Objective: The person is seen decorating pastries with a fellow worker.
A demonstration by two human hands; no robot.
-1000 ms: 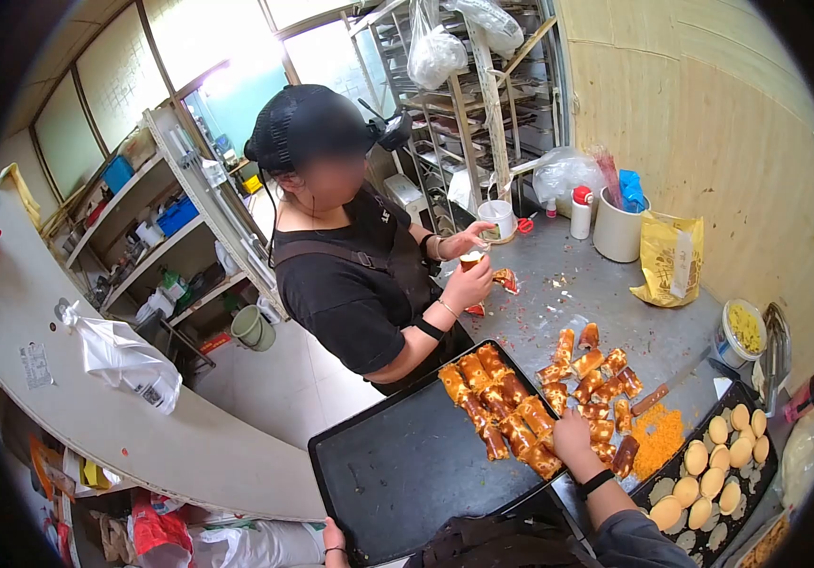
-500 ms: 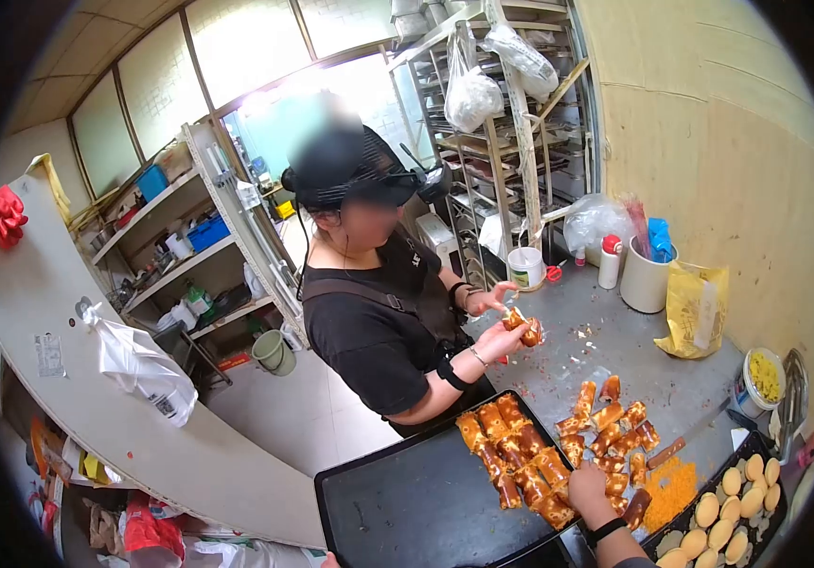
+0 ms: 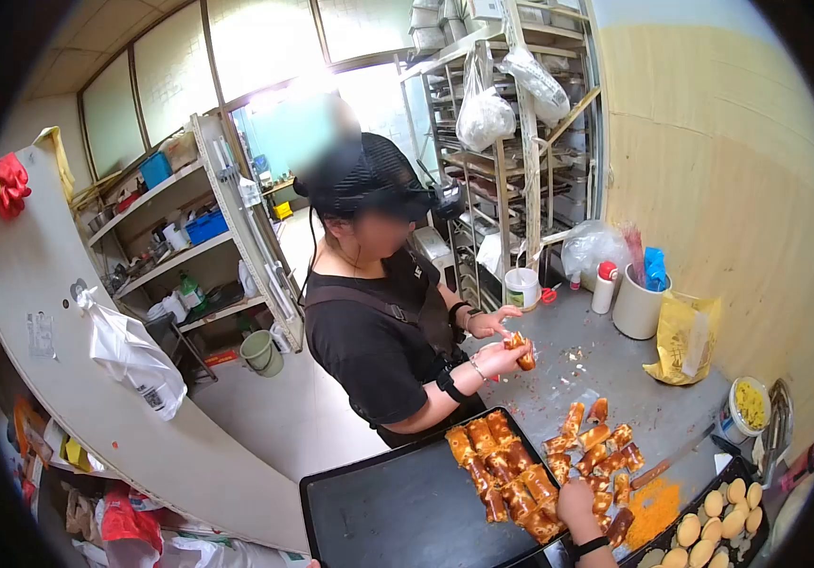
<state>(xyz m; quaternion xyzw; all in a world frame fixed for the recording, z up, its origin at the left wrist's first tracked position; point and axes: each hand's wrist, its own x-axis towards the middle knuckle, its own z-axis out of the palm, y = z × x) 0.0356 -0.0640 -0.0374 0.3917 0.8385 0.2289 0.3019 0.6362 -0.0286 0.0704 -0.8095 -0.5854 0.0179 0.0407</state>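
Note:
A black baking tray (image 3: 379, 511) spans the lower middle, its right part filled with rows of brown, glazed bread rolls (image 3: 497, 464). Only a fingertip of my left hand (image 3: 313, 563) shows, at the tray's near left edge, apparently gripping it. My right hand (image 3: 575, 504) is between the tray and a loose pile of glazed rolls (image 3: 606, 454); its fingers are closed and what they hold is hidden. Orange shreds (image 3: 653, 506) lie right of the pile. Across the tray, a co-worker in black holds a glazed roll (image 3: 521, 352) in both hands.
A long knife (image 3: 677, 457) lies beyond the pile. At the right are a black tray of pale round cakes (image 3: 710, 530), a tub of yellow filling (image 3: 750, 405), a yellow bag (image 3: 686, 341) and a white bucket (image 3: 642, 303). A tall rack (image 3: 511, 161) stands behind.
The view has shifted slightly, moving the tray and rolls left in the picture. My right hand has moved a little down along the tray's edge. The co-worker still handles the roll.

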